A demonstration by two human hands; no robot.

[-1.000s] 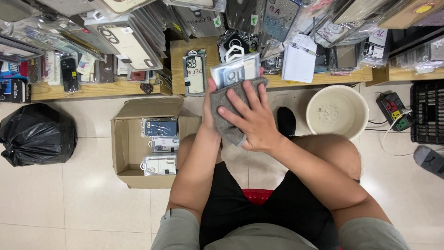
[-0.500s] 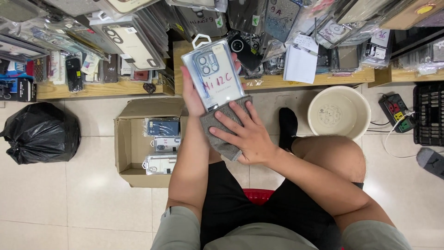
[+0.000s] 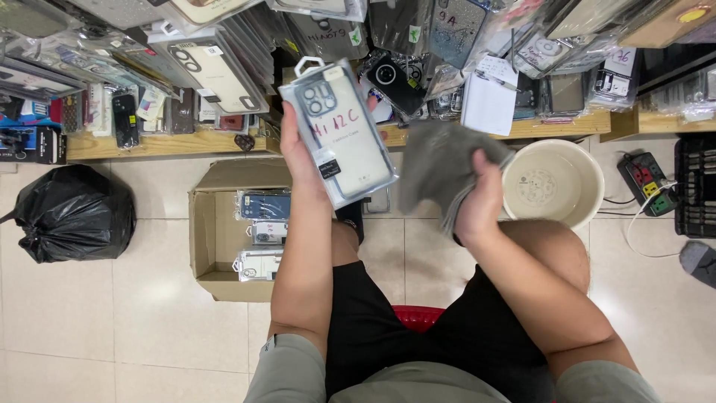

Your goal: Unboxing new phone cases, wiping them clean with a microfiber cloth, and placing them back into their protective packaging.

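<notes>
My left hand [image 3: 297,153] holds up a phone case in a clear plastic package [image 3: 339,133] with a white hang tab, its front turned to the camera. My right hand [image 3: 477,203] grips a grey cloth [image 3: 441,166] off to the right of the package, apart from it. I sit on a red stool [image 3: 418,315] with bare knees over a tiled floor.
An open cardboard box [image 3: 207,231] with several packaged phone cases stands on the floor at the left. A black rubbish bag [image 3: 71,213] lies further left. A cream plastic basin [image 3: 556,183] sits at the right, near a power strip [image 3: 649,183]. Wooden shelves [image 3: 149,142] hold many packaged cases.
The right hand has pulled the grey cloth off the package and moved right. The left hand has lifted and turned the package so its front faces up.
</notes>
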